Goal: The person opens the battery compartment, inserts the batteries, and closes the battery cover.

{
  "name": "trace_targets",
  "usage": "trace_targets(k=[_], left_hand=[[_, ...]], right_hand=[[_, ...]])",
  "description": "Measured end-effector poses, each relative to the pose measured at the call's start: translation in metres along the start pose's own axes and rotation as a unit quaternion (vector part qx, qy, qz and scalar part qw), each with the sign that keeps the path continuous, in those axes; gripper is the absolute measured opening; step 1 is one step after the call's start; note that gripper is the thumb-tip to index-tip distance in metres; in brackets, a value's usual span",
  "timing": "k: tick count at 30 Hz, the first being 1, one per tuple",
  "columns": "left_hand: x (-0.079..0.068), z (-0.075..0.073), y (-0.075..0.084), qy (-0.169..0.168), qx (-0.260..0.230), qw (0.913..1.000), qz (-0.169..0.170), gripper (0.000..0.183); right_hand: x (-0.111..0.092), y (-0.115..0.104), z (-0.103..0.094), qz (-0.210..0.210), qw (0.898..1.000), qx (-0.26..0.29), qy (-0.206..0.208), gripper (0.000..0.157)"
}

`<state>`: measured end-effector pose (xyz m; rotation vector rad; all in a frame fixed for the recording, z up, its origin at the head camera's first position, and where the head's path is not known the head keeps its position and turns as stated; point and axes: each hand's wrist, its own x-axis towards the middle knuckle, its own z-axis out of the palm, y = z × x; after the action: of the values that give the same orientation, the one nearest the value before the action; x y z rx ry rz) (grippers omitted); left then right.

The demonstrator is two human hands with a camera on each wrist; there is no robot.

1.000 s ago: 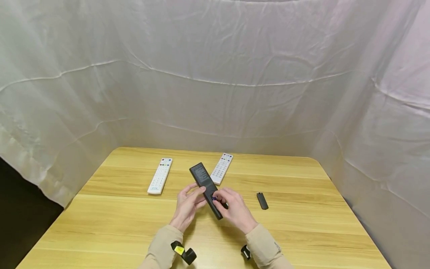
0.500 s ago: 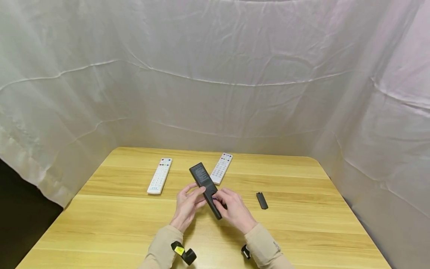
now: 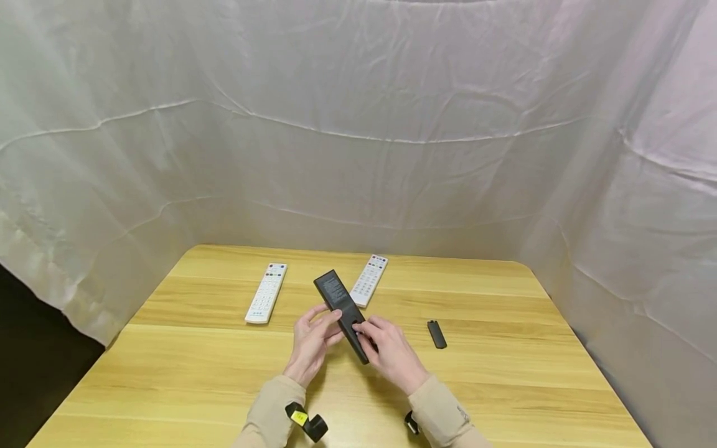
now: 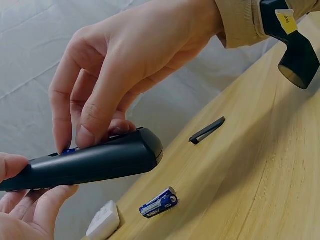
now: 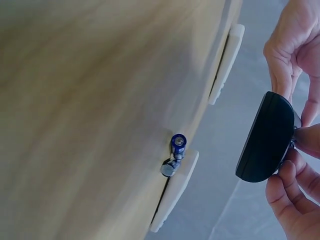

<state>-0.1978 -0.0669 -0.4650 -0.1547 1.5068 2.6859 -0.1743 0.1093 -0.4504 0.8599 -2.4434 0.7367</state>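
Observation:
A black remote control is held back side up and tilted above the table. My left hand grips it along its left side, thumb on top and fingers beneath. With thumb and fingertips my right hand pinches a small blue battery at the remote's battery compartment. Those fingers mostly hide the battery and the compartment. On the table under the remote lie two loose blue-and-silver batteries, side by side. The black battery cover lies to the right of my right hand.
One white remote lies at the left of the wooden table. Another white remote lies behind the black one, partly covered by it in the head view. Pale curtains enclose the table's back and sides.
My right fingertips have moved slightly at the compartment, and less blue of the battery shows. The black remote has shifted a little up and left. Things on the table have stayed put.

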Motion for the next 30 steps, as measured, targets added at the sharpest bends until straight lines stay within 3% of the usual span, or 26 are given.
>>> trace_targets(k=[15, 23, 30], left_hand=[[0.002, 0.000, 0.001, 0.009, -0.007, 0.9999, 0.007, 0.042], [0.003, 0.000, 0.003, 0.023, -0.025, 0.9994, 0.012, 0.036], [0.004, 0.000, 0.004, 0.027, -0.025, 0.9993, 0.012, 0.036]], right_hand=[[-0.005, -0.002, -0.001, -0.015, 0.998, -0.049, -0.031, 0.038], [-0.012, -0.002, -0.001, -0.029, 0.991, -0.112, -0.073, 0.062], [-0.013, -0.004, -0.002, -0.016, 0.991, -0.103, -0.086, 0.060]])
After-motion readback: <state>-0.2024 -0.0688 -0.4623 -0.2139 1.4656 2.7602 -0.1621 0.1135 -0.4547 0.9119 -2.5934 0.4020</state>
